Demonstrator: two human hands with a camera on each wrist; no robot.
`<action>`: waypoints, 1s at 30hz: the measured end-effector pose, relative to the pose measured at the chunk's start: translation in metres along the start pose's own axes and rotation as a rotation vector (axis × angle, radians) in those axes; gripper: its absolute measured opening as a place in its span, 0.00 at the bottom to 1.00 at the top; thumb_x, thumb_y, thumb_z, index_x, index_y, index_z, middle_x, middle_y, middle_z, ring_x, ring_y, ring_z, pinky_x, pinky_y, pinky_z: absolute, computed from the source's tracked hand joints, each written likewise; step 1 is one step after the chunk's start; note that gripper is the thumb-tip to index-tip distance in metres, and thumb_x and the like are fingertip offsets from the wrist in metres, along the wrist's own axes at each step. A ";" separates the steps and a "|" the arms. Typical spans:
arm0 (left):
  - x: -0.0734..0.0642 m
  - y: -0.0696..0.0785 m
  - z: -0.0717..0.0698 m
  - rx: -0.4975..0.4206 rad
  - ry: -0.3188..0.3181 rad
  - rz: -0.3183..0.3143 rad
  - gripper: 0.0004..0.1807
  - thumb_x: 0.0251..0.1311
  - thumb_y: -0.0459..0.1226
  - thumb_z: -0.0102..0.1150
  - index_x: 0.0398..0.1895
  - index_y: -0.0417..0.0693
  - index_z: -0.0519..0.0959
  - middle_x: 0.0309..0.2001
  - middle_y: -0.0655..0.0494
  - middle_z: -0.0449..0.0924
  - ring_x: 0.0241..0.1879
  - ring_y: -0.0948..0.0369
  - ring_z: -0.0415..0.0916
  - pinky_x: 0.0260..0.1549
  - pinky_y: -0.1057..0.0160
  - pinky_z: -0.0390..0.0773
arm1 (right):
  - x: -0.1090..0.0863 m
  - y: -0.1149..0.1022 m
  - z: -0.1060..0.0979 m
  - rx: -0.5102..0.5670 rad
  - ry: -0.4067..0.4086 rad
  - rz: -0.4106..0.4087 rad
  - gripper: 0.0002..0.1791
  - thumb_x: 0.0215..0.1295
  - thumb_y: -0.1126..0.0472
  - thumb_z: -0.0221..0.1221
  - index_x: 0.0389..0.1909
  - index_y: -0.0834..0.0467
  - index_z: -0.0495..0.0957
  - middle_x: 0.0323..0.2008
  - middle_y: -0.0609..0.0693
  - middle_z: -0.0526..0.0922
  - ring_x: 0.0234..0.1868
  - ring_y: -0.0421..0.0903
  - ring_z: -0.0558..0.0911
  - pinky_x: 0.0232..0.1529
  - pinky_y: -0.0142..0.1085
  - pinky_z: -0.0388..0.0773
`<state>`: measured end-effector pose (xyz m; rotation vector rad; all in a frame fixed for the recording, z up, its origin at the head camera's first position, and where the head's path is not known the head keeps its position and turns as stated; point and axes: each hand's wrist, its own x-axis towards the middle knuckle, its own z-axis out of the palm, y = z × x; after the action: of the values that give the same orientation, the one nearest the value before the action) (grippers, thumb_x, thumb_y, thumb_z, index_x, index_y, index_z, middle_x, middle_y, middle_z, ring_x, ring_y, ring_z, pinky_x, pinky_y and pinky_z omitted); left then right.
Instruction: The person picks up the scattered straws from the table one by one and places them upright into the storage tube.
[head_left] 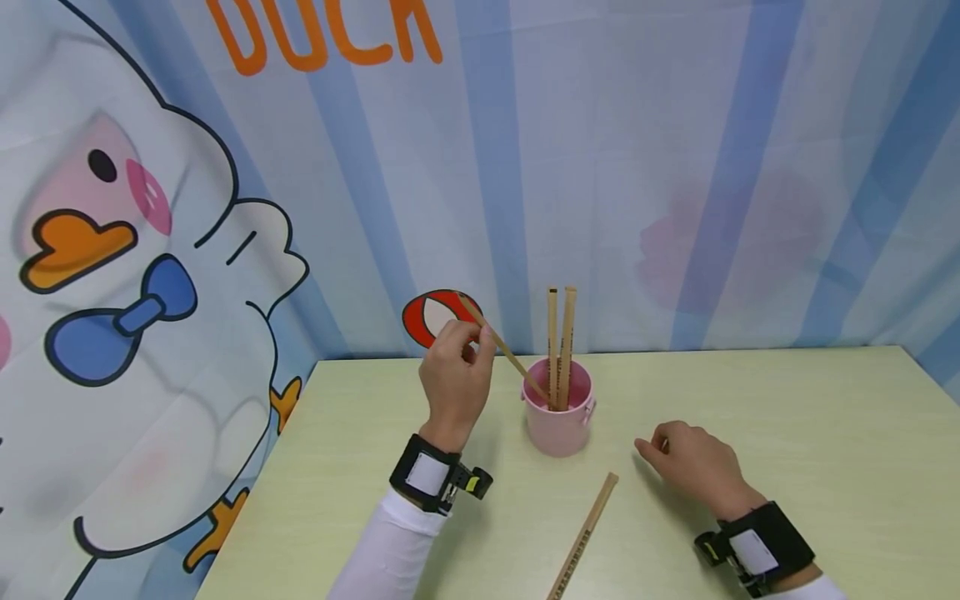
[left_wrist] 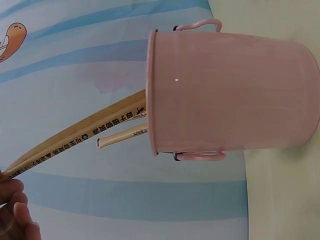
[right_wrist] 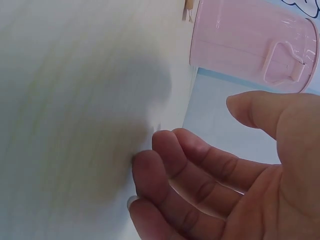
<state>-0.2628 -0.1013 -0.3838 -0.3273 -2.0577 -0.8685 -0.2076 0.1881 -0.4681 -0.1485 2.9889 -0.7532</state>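
A pink bucket [head_left: 557,429] with small side handles stands upright on the table. In it several slim tan printed packs of wrapped chopsticks [head_left: 568,333] stand, their upper ends above the rim. My left hand [head_left: 456,379], to the left of the bucket, pinches the upper end of another tan chopstick pack [left_wrist: 75,137]; it leans, its lower end inside the bucket. My right hand [head_left: 693,467] hovers over the table right of the bucket, its fingers [right_wrist: 200,187] loosely curled and holding nothing. One more chopstick pack [head_left: 582,537] lies on the table between the two forearms.
The pale yellow table [head_left: 825,417] ends at the back against a blue and white striped cloth [head_left: 600,167]. A large duck [head_left: 142,333] is printed on the cloth at the left. Each wrist wears a black strap with a small camera.
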 end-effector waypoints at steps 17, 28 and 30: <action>-0.031 -0.011 0.023 0.035 -0.133 -0.090 0.12 0.69 0.42 0.57 0.31 0.46 0.85 0.29 0.53 0.83 0.25 0.59 0.76 0.24 0.69 0.72 | 0.000 0.000 0.000 0.008 0.022 -0.008 0.16 0.69 0.49 0.59 0.26 0.56 0.80 0.16 0.45 0.74 0.19 0.43 0.71 0.20 0.36 0.63; -0.041 -0.015 0.032 0.052 -0.199 -0.114 0.13 0.69 0.42 0.56 0.31 0.47 0.85 0.29 0.55 0.82 0.27 0.60 0.76 0.26 0.69 0.71 | 0.001 -0.001 0.000 0.016 0.059 -0.011 0.16 0.69 0.49 0.59 0.24 0.55 0.78 0.15 0.45 0.72 0.18 0.43 0.70 0.19 0.36 0.62; -0.041 -0.016 0.032 0.051 -0.208 -0.123 0.13 0.69 0.42 0.56 0.31 0.47 0.86 0.29 0.55 0.82 0.27 0.60 0.76 0.26 0.69 0.71 | 0.001 -0.001 0.000 0.018 0.067 -0.015 0.17 0.69 0.50 0.59 0.23 0.54 0.78 0.15 0.45 0.72 0.18 0.43 0.70 0.19 0.36 0.61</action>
<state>-0.2655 -0.0875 -0.4363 -0.2756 -2.3085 -0.8849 -0.2084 0.1870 -0.4675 -0.1479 3.0461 -0.8014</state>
